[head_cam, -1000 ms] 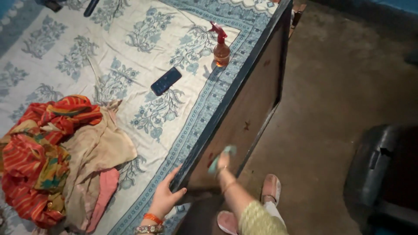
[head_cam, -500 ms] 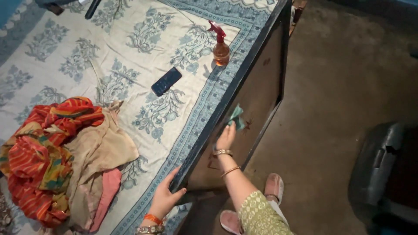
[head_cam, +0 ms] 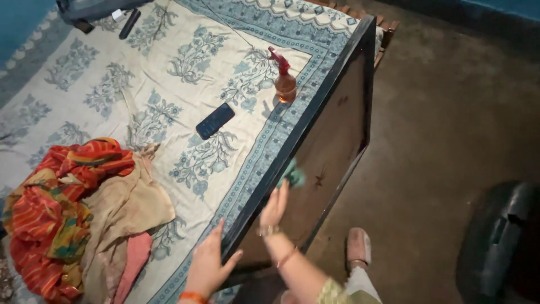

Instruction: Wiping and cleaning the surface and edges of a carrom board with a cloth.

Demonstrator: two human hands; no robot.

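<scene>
My right hand presses a small teal cloth against the brown side panel of the bed, just under its dark top rail. My left hand grips the same rail near the bed's near corner, fingers over the edge and thumb on the panel side. Bangles show on both wrists. A spray bottle with amber liquid and a red trigger stands upright on the floral bedsheet near the rail. A dark phone lies flat on the sheet.
A heap of red, orange, beige and pink clothes lies on the bed at the left. Dark items rest at the bed's far end. My slippered foot stands on the brown floor. A dark rounded object sits at the right.
My right hand with the cloth swept up along the panel, then came back down a little. The view has shifted slightly; my left hand stays on the rail.
</scene>
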